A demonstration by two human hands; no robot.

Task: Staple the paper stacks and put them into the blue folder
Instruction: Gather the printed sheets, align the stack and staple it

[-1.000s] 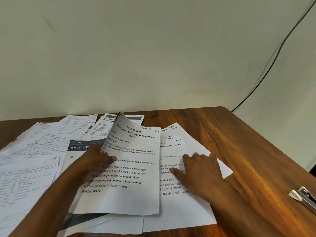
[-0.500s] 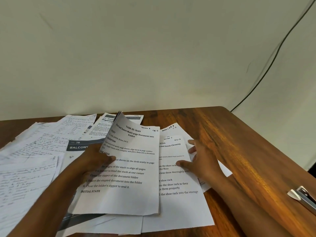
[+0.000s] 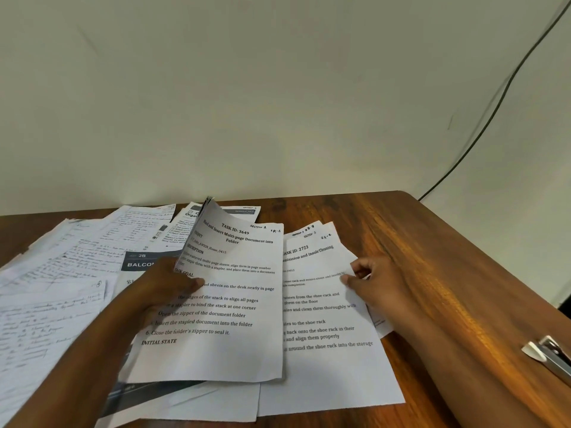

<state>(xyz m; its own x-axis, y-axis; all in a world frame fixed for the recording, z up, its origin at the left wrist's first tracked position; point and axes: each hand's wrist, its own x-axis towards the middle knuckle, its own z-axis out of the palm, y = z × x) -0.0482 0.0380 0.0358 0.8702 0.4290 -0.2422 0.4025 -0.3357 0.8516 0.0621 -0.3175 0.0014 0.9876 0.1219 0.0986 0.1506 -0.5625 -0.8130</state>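
Head view: wooden bench against plain pale wall; dark cable runs down wall at right. Loose paper sheets cover bench left. Left hand grips printed stack, thumb on top. Right hand pinches edge of adjacent sheet. Stapler at right edge.

Office-like: wooden desk, scattered documents.

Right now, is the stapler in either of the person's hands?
No, the stapler lies alone at the table's right edge; both hands hold paper sheets.

Two hands, one stapler, many sheets
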